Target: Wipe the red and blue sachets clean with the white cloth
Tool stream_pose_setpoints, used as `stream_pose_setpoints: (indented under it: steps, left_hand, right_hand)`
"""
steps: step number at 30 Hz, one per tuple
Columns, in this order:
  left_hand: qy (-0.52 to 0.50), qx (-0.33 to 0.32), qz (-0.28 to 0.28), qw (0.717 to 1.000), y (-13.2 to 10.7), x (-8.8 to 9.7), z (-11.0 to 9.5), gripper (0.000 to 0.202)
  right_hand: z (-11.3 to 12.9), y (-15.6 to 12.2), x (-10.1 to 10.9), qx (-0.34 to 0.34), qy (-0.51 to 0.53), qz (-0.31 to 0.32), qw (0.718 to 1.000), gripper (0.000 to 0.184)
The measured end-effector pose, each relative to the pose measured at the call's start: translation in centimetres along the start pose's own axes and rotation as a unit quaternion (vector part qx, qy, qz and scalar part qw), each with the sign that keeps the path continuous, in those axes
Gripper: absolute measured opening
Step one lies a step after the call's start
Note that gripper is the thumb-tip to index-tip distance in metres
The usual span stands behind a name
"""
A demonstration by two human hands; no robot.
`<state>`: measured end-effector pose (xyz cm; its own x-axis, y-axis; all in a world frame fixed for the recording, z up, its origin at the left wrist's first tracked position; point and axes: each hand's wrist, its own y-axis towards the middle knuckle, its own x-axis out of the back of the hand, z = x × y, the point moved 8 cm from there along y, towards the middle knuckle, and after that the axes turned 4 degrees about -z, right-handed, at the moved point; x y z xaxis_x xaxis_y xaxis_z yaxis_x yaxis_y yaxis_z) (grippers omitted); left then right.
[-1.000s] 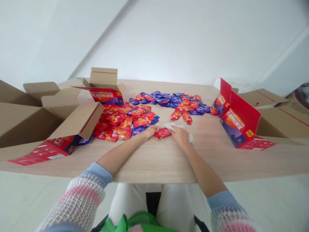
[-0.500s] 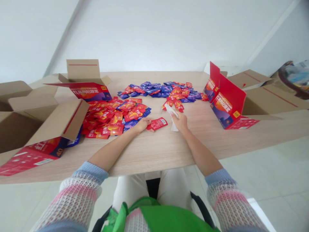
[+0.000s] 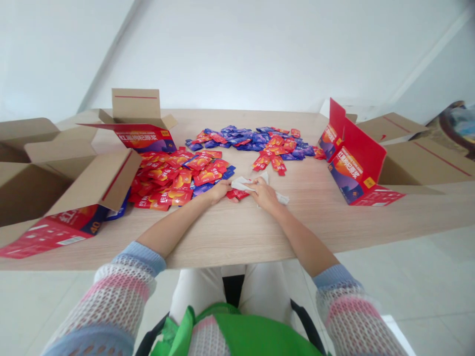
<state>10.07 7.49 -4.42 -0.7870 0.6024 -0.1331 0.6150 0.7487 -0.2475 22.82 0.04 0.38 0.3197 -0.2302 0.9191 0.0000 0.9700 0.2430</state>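
Observation:
My left hand (image 3: 218,190) pinches the left end of a red sachet (image 3: 238,194) lying on the wooden table (image 3: 260,227). My right hand (image 3: 263,193) grips a white cloth (image 3: 243,184) and presses it over the sachet's right part, so most of the sachet is hidden. The two hands almost meet in the middle of the table. A heap of red sachets (image 3: 174,175) lies just left of my left hand. A second heap of blue and red sachets (image 3: 256,141) spreads out farther back.
Open brown cartons (image 3: 55,168) with red printed flaps stand at the left, one more printed box (image 3: 143,133) behind the red heap. A red and blue display box (image 3: 352,165) stands at the right, with flat brown cartons (image 3: 419,158) beyond it.
My right hand has brought the white cloth leftward onto the red sachet, which my left hand still holds. The hands are now close together.

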Motion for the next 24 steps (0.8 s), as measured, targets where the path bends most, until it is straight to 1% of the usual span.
stream_pose_setpoints:
  steps: [3,9,12,15,18,21,24]
  left_hand:
    - [-0.007,0.019,0.000,1.000,-0.3,-0.1,0.0,0.023]
    - [-0.001,0.011,0.005,1.000,-0.4,-0.1,-0.1,0.025]
    - [0.007,0.023,0.008,1.000,-0.4,0.0,0.1,0.028]
    - [0.003,0.027,0.010,1.000,-0.4,0.0,0.0,0.028]
    - [-0.015,0.031,0.021,0.999,-0.5,-0.1,-0.1,0.027]
    - [-0.034,0.038,0.025,0.998,-0.5,0.0,-0.1,0.025]
    - [-0.035,0.036,0.027,0.998,-0.5,0.0,-0.2,0.024]
  right_hand:
    - [-1.4,0.3,0.4,-0.039,-0.023,-0.015,0.999,0.038]
    - [-4.9,0.8,0.7,-0.124,-0.044,-0.025,0.991,0.037]
    - [-6.0,0.9,1.4,-0.128,-0.005,-0.070,0.989,0.039]
    - [-5.9,1.0,2.1,-0.085,0.067,-0.116,0.987,0.040]
    - [-4.4,0.9,2.5,-0.015,0.132,-0.132,0.982,0.040]
    - [-1.6,0.4,2.2,0.071,0.157,-0.104,0.979,0.041]
    - [0.7,-0.3,0.8,0.126,0.133,-0.029,0.983,0.040]
